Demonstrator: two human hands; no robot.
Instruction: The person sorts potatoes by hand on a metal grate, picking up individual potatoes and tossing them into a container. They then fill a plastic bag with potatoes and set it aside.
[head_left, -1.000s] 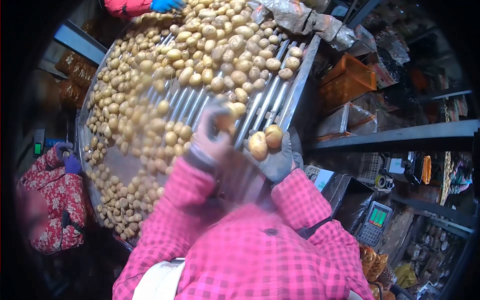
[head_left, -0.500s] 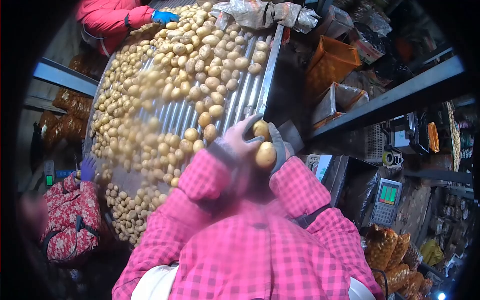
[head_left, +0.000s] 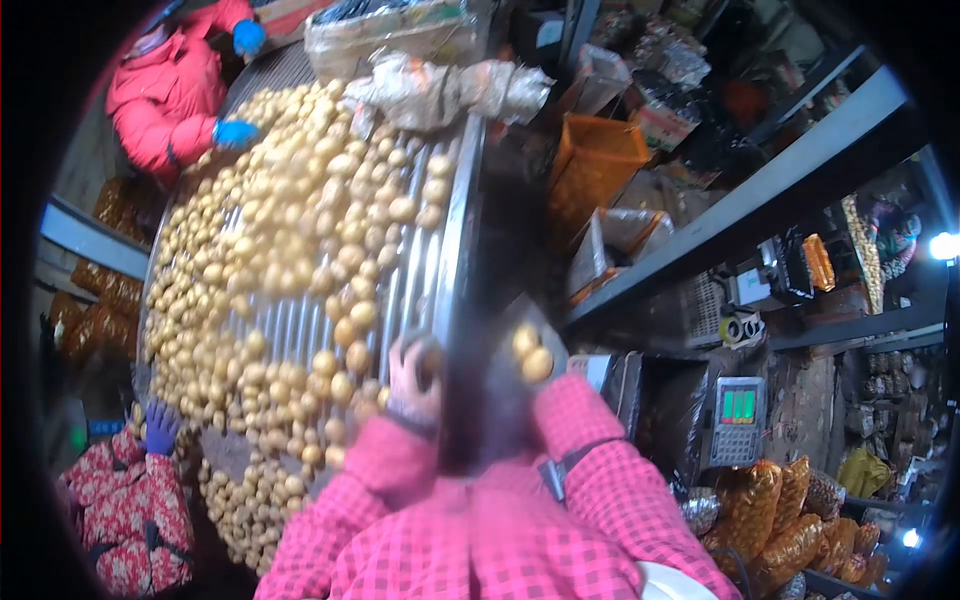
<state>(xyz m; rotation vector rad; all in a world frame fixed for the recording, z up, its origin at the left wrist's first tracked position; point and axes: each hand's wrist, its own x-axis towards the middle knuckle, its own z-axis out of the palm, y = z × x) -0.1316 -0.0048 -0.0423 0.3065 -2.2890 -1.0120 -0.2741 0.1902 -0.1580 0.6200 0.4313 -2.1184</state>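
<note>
One roller tabletop (head_left: 300,325) runs away from me, its steel bars bare in a strip down the middle. On it lies one heap of potatoes (head_left: 300,200), too many to count, thickest at the far end and along the left edge.

Two other people are in view. One, in a red jacket (head_left: 160,95), is at the far left with two blue gloves (head_left: 235,133). The other, in a flowered red jacket (head_left: 125,505), is at the near left and shows one purple glove (head_left: 160,428) at the tabletop's edge.

To the right:
- one grey shelf beam (head_left: 770,185)
- one orange crate (head_left: 592,165)
- a cluster of mesh sacks (head_left: 765,510) of potatoes, number unclear
- one scale (head_left: 737,420) with a green display

My own two hands are low in the centre, above my pink checked sleeves.

Both hands are smeared by motion. My left hand (head_left: 408,378), in a pink glove, is at the near end of the tabletop. I cannot tell whether its grip is spread or closed. My right hand (head_left: 512,382) is a dark blur and its fingers cannot be made out. The lower left is lost in shadow, and the frame cuts off the sacks.

My right grip is closed about two potatoes (head_left: 532,354), held off the tabletop just right of its rail. They are small, rounded and pale yellow-brown, one above the other and touching.
</note>
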